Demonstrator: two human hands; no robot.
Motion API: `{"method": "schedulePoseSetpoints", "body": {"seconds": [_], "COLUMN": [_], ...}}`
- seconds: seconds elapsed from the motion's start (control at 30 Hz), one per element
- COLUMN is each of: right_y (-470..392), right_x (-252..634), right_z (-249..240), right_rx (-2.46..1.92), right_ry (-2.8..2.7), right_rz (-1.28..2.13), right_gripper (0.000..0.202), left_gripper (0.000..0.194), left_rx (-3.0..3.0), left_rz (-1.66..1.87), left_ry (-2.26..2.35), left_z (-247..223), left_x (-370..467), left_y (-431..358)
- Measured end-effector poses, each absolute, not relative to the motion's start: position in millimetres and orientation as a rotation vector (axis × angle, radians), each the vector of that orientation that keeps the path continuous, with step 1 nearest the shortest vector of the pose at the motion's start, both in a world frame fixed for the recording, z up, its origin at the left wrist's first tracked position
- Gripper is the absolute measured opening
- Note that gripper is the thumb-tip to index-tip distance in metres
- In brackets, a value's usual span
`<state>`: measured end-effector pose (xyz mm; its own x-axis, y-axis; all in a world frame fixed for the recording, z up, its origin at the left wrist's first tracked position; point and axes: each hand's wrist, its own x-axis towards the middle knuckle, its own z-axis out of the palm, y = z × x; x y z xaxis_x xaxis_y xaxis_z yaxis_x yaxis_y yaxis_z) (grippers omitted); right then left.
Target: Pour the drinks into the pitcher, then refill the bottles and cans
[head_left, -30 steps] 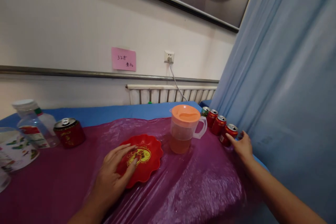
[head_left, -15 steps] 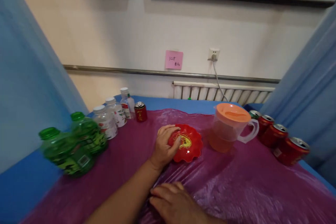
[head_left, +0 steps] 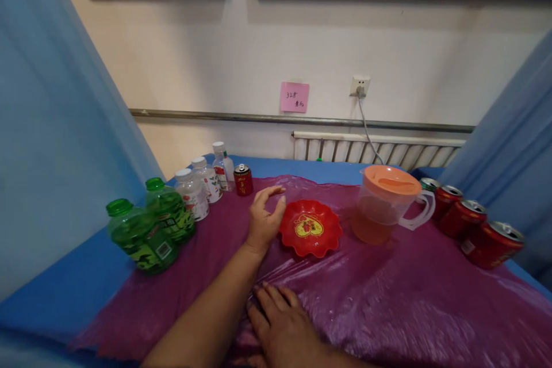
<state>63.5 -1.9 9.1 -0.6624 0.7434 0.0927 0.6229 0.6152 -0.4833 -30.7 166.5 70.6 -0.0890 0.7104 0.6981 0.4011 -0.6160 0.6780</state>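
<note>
A red scalloped dish with a yellow printed centre sits on the purple plastic sheet. Just left of the dish, my left hand is raised with thumb and fingers curved apart, holding nothing. My right hand lies on the sheet nearer to me, fingers spread and pressed flat. Right of the dish stands a clear jug with an orange lid and some amber liquid inside. A small red can stands behind my left hand.
Two green bottles and several clear white-capped bottles line the left side. Several cans stand at the right edge. Blue curtains hang on both sides, and a radiator is behind the table.
My left hand has come off the dish and moved slightly left and up. The fingers of my right hand have spread on the sheet. The camera view has shifted a little.
</note>
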Motion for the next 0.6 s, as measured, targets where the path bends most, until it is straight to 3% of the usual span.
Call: {"method": "schedulePoseSetpoints", "body": {"seconds": [0.33, 0.6], "right_y": [-4.8, -7.8], "right_x": [64.7, 65.7], "right_z": [23.6, 29.2], "right_rx": [-1.134, -1.155], "right_ry": [-2.564, -2.564], "right_rz": [0.635, 0.624], "right_gripper": [0.065, 0.066], "left_gripper": [0.025, 0.037], "left_rx": [1.634, 1.359], "left_rz": [1.601, 1.519], "left_ry": [1.225, 1.213], "left_z": [83.5, 88.0], "left_x": [-28.3, -40.3], "left_y": [178.9, 194.3]}}
